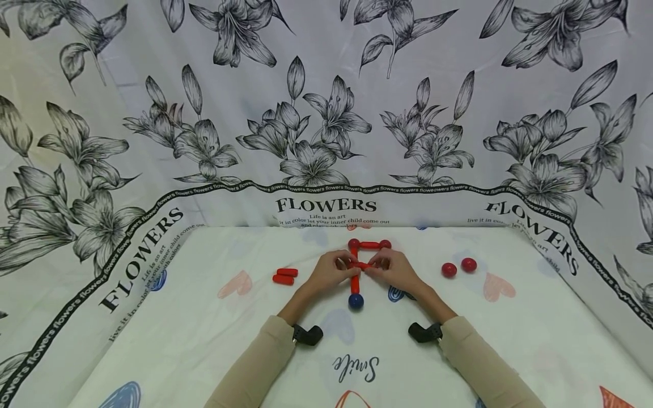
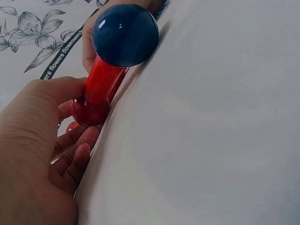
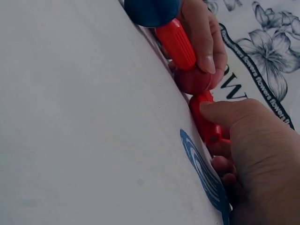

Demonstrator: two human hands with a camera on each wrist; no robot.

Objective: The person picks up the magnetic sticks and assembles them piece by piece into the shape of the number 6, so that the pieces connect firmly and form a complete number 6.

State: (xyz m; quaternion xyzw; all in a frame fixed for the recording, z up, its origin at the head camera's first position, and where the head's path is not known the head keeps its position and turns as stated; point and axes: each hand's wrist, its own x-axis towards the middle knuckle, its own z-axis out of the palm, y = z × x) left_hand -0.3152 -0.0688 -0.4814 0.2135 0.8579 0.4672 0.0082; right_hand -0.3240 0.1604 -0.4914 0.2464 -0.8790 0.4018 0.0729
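My left hand (image 1: pixel 330 272) pinches a dark red ball (image 2: pixel 91 111) in the middle of a stick-and-ball figure; the fingers partly cover it. From that ball a red stick (image 1: pixel 355 285) runs toward me to a blue ball (image 1: pixel 356 301). Between thumb and fingers, my right hand (image 1: pixel 397 272) holds another red stick (image 3: pixel 205 117), whose one end meets the middle ball. Beyond the hands, a red ball (image 1: pixel 354 243) at the upper corner is joined by a red rod (image 1: pixel 369 245) to a second ball (image 1: pixel 385 244).
Two loose red sticks (image 1: pixel 284 276) lie side by side left of the hands. On the right are two loose red balls, one nearer (image 1: pixel 449 270) and one farther (image 1: pixel 469 264). A printed white cloth (image 1: pixel 204 340) covers the table, and a flowered curtain (image 1: pixel 326 130) hangs behind it.
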